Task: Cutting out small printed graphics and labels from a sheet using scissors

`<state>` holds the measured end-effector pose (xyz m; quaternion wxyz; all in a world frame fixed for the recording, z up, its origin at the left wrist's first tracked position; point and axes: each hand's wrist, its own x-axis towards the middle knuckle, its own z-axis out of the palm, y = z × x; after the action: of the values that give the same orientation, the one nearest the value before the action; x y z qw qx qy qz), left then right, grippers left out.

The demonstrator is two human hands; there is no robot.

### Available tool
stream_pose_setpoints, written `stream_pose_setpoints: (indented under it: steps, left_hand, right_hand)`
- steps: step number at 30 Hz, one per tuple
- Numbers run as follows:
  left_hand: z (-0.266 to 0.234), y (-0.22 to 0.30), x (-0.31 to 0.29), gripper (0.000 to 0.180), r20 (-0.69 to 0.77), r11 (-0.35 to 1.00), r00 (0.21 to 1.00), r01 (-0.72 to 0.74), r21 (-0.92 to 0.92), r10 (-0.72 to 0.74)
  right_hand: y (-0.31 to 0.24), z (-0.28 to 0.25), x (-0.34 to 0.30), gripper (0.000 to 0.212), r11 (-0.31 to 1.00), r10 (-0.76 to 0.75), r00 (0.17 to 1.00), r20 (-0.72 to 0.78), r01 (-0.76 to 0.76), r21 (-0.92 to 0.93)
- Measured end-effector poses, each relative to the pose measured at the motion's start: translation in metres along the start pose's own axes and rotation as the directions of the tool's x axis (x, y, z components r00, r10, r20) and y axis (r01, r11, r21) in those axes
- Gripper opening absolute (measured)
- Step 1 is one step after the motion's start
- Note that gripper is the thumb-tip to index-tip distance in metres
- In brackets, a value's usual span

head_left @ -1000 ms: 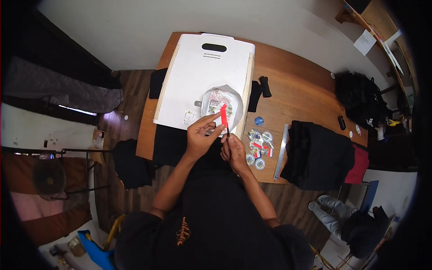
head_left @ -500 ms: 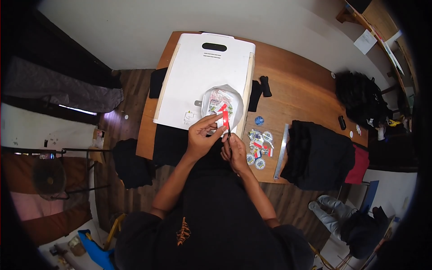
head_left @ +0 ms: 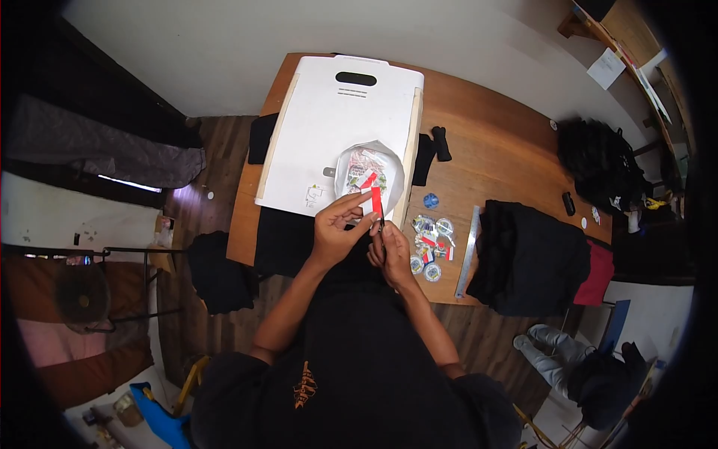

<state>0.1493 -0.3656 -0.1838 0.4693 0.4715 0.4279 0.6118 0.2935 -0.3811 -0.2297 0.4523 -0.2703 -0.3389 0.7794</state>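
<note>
My left hand point(head_left: 334, 230) pinches a small red-and-white sticker or patch point(head_left: 376, 199) between thumb and fingers. Close beside it, my right hand point(head_left: 390, 253) is closed around dark scissors point(head_left: 382, 212), their thin blades running up along the piece's right edge. Both hands are over the near rim of a round white container point(head_left: 397, 168). Inside it lie printed scraps and another red-and-white piece point(head_left: 368, 179). To the right of my right hand, a loose pile of round printed stickers point(head_left: 431, 272) and small red-and-white pieces rests on the wooden table.
The container stands on a white board point(head_left: 314, 142) with a dark slot, lying on the wooden table point(head_left: 479, 150). A metal ruler point(head_left: 468, 251) lies beside folded black cloth point(head_left: 531, 258). Farther off are a blue ball-like item point(head_left: 431, 200), a black roll point(head_left: 441, 144) and a black bag point(head_left: 594, 161).
The red-and-white piece has turned slightly between my left fingers, and more of its white side shows. Both hands stay nearly in place.
</note>
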Motion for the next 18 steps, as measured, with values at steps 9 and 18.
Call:
stream_pose_setpoints:
  steps: [9, 18]
  left_hand:
    - [0.0012, 0.0003, 0.0010, 0.044, -0.012, 0.999, 1.000, -0.018, -0.031, 0.018]
    - [0.0008, -0.0017, -0.0032, 0.044, 0.004, 0.999, 1.000, 0.007, -0.040, -0.007]
  right_hand:
    - [0.0006, 0.0002, -0.0004, 0.033, 1.000, 0.005, 1.000, -0.006, -0.005, 0.004]
    - [-0.0040, 0.0037, 0.0013, 0.034, 1.000, -0.005, 1.000, -0.010, 0.005, -0.024]
